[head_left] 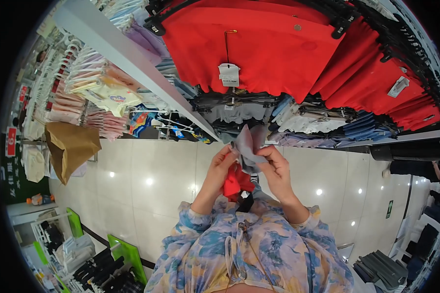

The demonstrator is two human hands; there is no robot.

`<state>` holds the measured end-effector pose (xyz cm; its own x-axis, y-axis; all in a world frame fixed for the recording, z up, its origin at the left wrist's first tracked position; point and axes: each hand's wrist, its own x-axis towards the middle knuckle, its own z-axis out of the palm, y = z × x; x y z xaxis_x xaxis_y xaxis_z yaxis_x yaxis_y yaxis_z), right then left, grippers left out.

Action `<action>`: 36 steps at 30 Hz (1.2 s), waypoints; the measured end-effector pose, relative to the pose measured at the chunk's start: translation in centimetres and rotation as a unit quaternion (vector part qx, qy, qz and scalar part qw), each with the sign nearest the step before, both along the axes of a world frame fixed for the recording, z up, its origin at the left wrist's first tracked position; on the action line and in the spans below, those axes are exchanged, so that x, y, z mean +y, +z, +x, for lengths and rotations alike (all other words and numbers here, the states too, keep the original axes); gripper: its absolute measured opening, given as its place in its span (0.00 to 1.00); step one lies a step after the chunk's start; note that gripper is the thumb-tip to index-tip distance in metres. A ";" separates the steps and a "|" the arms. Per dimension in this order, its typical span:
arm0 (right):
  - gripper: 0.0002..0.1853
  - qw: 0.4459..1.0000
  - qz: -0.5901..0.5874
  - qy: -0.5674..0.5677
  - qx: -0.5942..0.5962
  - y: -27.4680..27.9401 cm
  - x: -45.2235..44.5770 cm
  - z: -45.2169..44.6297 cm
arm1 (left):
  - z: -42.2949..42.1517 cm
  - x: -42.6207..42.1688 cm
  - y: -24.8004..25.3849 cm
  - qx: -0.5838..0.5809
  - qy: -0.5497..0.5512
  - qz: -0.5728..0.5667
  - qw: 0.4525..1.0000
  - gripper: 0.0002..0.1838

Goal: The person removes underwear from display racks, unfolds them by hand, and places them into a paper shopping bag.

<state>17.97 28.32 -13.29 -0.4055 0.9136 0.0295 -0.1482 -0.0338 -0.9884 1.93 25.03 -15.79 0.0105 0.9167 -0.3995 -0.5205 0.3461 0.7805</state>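
My left hand and my right hand are raised in front of my body. Between them is a thin grey piece of cloth, folded and upright, with the fingers of each hand pinched on its edges. Below my left hand hangs a bunched red cloth; whether the fingers grip it too, I cannot tell. A small black piece shows beneath the red cloth, against my patterned shirt.
Red garments with a white tag hang from black clip hangers ahead. A white rail slants down on the left, near pastel clothes and a brown paper bag. Pale tiles cover the floor.
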 end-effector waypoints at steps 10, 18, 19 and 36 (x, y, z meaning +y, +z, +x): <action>0.11 0.989 0.058 -0.052 -0.124 -1.4 0.3 0.5 | -0.3 0.9 0.1 -0.165 0.086 -0.060 0.981 0.09; 0.10 0.978 0.052 0.120 -0.161 -1.5 3.5 1.1 | -2.2 0.6 0.3 -0.194 -0.037 0.019 0.980 0.10; 0.08 0.981 -0.006 0.119 -0.156 -0.9 3.4 1.1 | -2.1 0.4 1.0 -0.207 -0.044 0.031 0.977 0.11; 0.07 0.895 -0.319 -0.009 0.311 -0.8 4.7 1.7 | -2.4 -0.1 1.0 -0.017 -0.062 -0.029 0.998 0.10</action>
<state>19.72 32.99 -14.13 -0.4769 0.8315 -0.2849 -0.6698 -0.5537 -0.4947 -0.44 24.96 -14.84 0.1366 0.8829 -0.4493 -0.4971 0.4534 0.7398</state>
